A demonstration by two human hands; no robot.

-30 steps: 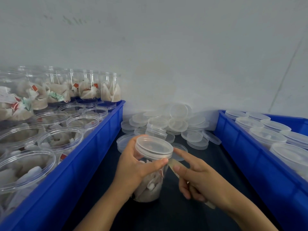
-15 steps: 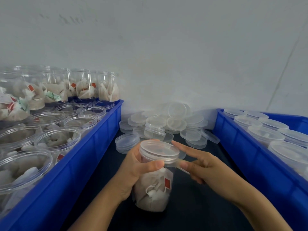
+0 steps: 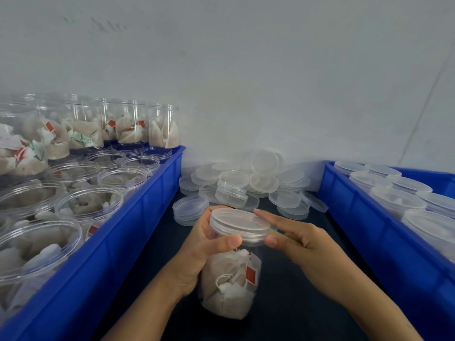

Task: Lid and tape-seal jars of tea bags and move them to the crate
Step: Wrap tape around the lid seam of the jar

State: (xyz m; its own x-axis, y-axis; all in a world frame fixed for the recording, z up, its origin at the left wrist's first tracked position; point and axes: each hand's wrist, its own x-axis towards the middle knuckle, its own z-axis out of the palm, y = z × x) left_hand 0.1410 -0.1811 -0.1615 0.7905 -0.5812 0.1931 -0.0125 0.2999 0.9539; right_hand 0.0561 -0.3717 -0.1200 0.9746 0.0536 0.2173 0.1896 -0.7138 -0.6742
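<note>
Between the two crates, near centre, the jar (image 3: 231, 279) sat in the left hand (image 3: 197, 252), held above the dark mat (image 3: 290, 303); fingers wrapped the neck, thumb pressed just under the lid (image 3: 240, 223). Right hand (image 3: 302, 244) touched the lid rim on the right, index straight along the far edge, thumb on the skirt, apparently pressing a clear tape strip (image 3: 277, 232); strip hard to see.

Risks, judged: tape was thin and clear, so it could crease or stick to a fingertip and miss the lid-to-jar seam. Smooth plastic wall could slip in a one-hand grip. If the lid was seated crooked, the seal would gap.

Jar was a clear, rigid cylinder, packed with soft, off-white tea bags (image 3: 226, 286) with strings and red tags. Lid was frosted, round, flat, ribbed skirt. Spare lids (image 3: 248, 183) lay heaped far centre. Left crate (image 3: 138, 232), blue hard plastic, held open jars; right crate (image 3: 369, 232) held lidded ones.
</note>
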